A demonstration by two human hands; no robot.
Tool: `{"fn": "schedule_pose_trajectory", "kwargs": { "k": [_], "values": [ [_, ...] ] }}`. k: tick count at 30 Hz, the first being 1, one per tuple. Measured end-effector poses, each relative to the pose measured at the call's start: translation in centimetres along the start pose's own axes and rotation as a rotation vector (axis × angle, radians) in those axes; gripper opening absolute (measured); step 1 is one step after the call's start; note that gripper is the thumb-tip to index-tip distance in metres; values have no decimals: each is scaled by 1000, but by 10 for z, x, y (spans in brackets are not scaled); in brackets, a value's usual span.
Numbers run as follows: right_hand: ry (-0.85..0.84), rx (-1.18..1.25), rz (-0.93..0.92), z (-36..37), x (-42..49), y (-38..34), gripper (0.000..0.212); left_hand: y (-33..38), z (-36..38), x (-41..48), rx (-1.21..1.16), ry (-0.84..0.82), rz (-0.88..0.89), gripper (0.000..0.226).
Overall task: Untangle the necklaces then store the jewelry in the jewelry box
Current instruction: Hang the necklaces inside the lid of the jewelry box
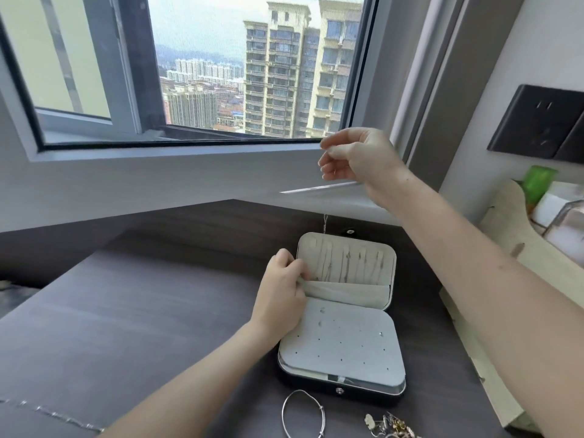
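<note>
Pinched in the curled fingers of the right hand [357,159], a chain [324,220] is being held high above the box [343,392], with only its lower end showing clearly, at the lid's far edge. The lid's pocket [347,294] is being gripped at its left corner by the left hand [281,289]. The open box is sitting on the table [158,311], with a bangle [321,410] and a tangle [392,426] lying just in front
</note>
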State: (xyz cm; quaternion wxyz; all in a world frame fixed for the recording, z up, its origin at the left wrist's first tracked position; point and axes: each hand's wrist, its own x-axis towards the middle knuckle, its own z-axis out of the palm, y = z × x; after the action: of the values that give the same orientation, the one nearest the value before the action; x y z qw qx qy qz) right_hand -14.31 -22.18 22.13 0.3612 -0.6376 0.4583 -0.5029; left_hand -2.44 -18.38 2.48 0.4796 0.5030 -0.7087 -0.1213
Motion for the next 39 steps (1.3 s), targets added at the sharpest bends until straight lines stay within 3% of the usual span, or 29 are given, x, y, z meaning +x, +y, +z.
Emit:
{"fn": "schedule_pose_trajectory", "kwargs": {
  "k": [12,19,21,24,28,34,39],
  "values": [
    [-242,-321,32,12,-31,56,17,0,0,0,-11,-4,-4,30],
    [-72,-1041,-350,34,-39,106,15,1,2,-1,-30,11,-16,32],
    [10,-1212,-507,41,-41,112,27,0,2,-1,-40,16,-22,34],
    [77,-1257,-565,47,-41,114,42,-1,3,-1,-44,23,-20,35],
    [175,-1328,-482,49,-45,114,36,-1,2,-1,-42,28,-18,34],
    [388,-1179,-381,46,-34,115,31,-1,2,-1,-43,36,-5,34],
    [288,-1147,-224,37,-28,103,14,-2,1,-1,-55,41,3,33]
  ]
}}
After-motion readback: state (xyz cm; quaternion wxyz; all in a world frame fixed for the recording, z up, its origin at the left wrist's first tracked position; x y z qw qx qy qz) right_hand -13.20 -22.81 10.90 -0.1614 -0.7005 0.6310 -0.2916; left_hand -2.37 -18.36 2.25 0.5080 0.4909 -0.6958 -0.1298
